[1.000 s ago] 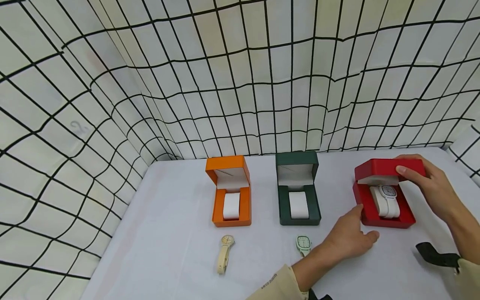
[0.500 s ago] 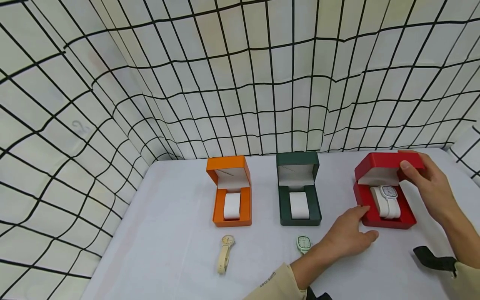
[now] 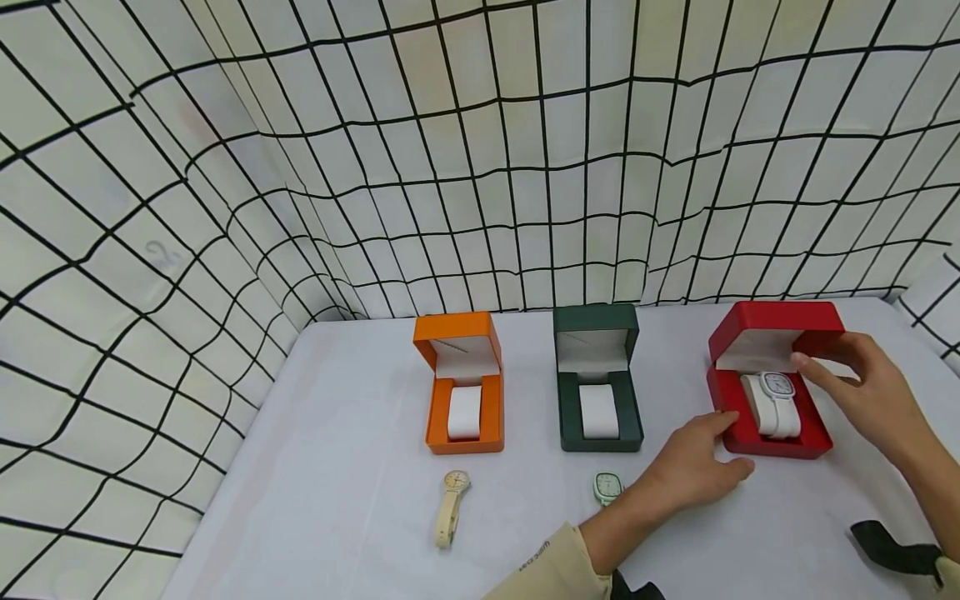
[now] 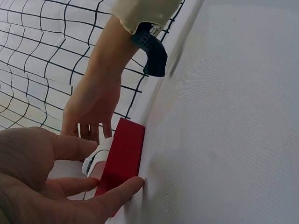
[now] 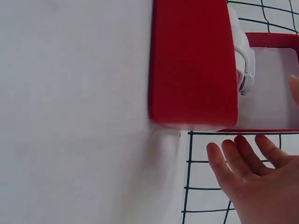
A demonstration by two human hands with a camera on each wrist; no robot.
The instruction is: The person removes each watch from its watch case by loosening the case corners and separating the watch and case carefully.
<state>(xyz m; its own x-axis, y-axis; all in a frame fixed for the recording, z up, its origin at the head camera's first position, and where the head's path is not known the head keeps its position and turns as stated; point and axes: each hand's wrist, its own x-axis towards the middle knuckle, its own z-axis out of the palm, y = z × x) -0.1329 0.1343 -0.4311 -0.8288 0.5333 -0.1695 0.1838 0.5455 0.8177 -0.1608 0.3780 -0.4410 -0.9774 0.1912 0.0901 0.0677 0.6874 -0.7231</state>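
A red watch box (image 3: pixel 813 429) stands at the right with its lid raised. Inside, a white watch (image 3: pixel 785 408) sits round a white cushion. My left hand (image 3: pixel 693 467) touches the box's left front with extended fingers; in the left wrist view those fingers (image 4: pixel 124 189) lie along the red wall. My right hand (image 3: pixel 873 396) is at the box's right side, just below the lid. In the right wrist view that hand (image 5: pixel 266 186) has its fingers spread and holds nothing, apart from the box wall.
An orange watch box (image 3: pixel 440 425) and a dark green one (image 3: pixel 567 417) stand with lids up, each with a white cushion. Before them lie a cream watch (image 3: pixel 447 521) and a pale green watch (image 3: pixel 607 486), partly behind my left arm. Black-gridded white walls (image 3: pixel 465 150) enclose the white table (image 3: pixel 337 467).
The red lid has swung up and back to a wider angle. My right hand has let go of it and dropped to the box's right side. My left hand has barely moved.
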